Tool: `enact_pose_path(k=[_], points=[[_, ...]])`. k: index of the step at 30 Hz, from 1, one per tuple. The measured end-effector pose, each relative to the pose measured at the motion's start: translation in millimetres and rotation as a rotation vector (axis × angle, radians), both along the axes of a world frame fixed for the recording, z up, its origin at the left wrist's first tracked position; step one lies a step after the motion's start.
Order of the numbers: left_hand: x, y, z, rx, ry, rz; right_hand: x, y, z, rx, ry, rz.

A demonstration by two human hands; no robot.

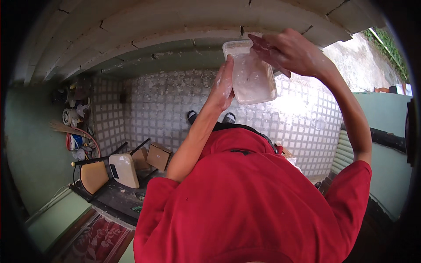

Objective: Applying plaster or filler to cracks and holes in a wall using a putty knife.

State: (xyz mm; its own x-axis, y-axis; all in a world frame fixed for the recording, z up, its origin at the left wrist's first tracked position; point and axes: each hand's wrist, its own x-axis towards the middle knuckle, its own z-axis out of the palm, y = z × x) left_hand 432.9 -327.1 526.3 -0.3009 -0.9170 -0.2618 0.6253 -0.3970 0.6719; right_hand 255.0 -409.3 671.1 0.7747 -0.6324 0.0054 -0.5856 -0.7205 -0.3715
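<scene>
Tray (258,100), whitish, is above the tiled floor (153,98), in the grip of the left hand (222,87). The right hand (294,52) grasps a flat maroon piece (262,49) at the tray's upper right.

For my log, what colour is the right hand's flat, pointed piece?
The flat piece is dark red, best in head view.

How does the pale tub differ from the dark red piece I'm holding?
The tub is pale, the red piece dark red. The tub is an open box; the red piece looks thin and flat. Your left hand holds the tub, your right hand the red piece. Both are handheld.
</scene>
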Motion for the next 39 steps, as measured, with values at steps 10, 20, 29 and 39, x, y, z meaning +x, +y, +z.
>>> enact_pose_path(k=[10, 20, 29, 39], points=[[-10.3, 1.2, -8.3, 0.044, -0.014, 0.085, -2.5, 15.2, -15.7, 0.203, 0.274, -0.045], [-12.6, -3.4, -11.3, -0.022, -0.002, 0.029, -10.1, 21.8, -16.9, 0.033, -0.374, -0.33], [-14.8, 2.9, -16.4, 0.018, -0.03, 0.002, 6.9, 53.7, -35.6, -0.018, 0.011, -0.12], [-11.7, 4.7, -13.0, 0.013, 0.004, -0.089, -3.4, 39.4, -31.2, -0.035, -0.082, -0.248]])
